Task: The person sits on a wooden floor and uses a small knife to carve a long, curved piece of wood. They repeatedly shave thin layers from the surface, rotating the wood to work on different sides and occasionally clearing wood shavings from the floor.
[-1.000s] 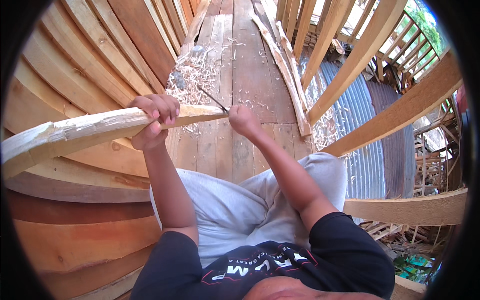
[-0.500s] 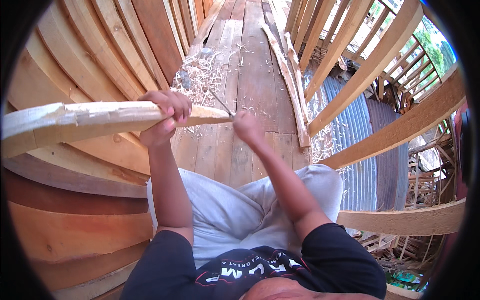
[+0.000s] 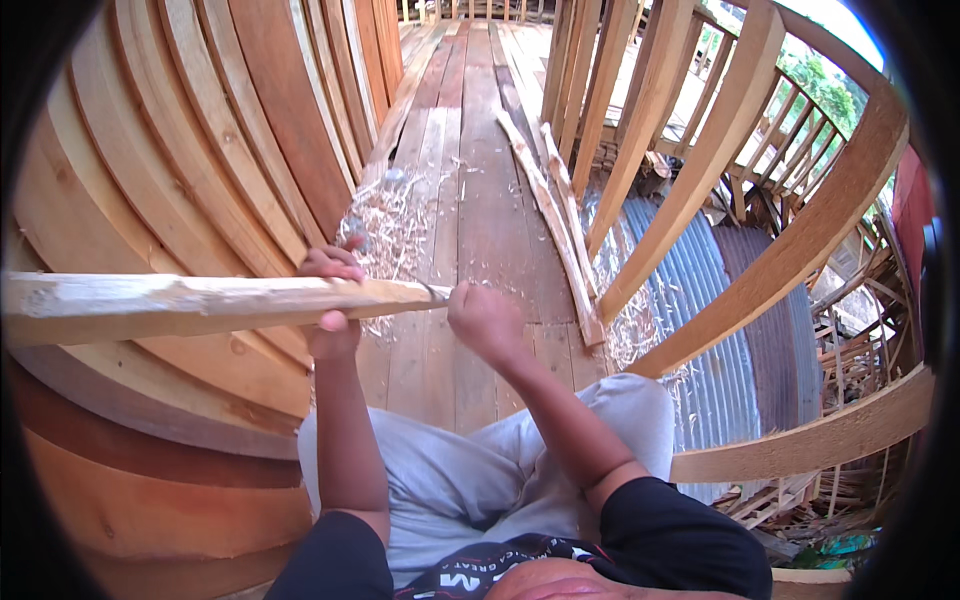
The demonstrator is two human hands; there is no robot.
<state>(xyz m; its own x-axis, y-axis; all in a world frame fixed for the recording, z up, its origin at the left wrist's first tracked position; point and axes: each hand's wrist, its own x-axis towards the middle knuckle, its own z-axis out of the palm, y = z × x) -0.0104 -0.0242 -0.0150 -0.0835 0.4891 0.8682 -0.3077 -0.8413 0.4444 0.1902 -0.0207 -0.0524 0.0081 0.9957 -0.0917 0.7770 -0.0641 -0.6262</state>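
A long pale piece of wood (image 3: 190, 308) runs in from the left edge, level across my front, its upper face rough and its right end tapered. My left hand (image 3: 335, 338) is closed around it near that end, thumb on the near side and fingers on the far side. Just beyond the tip, my right hand (image 3: 487, 318) is a closed fist on what looks like a knife. The handle is hidden in the fist; a short stretch of its thin dark blade (image 3: 434, 293) shows against the wood's tapered end.
Curly wood shavings (image 3: 390, 225) litter the plank floor (image 3: 490, 170) ahead. Two long wooden strips (image 3: 560, 220) lie on its right side. Upright boards (image 3: 150, 150) line the left. Wooden railing posts (image 3: 690, 160) stand at right, with corrugated metal sheets (image 3: 690, 330) beyond and below them.
The blade swung from pointing up and away to lying against the wood's tip. Both hands and the wood sit lower in the picture, as the view tilted up.
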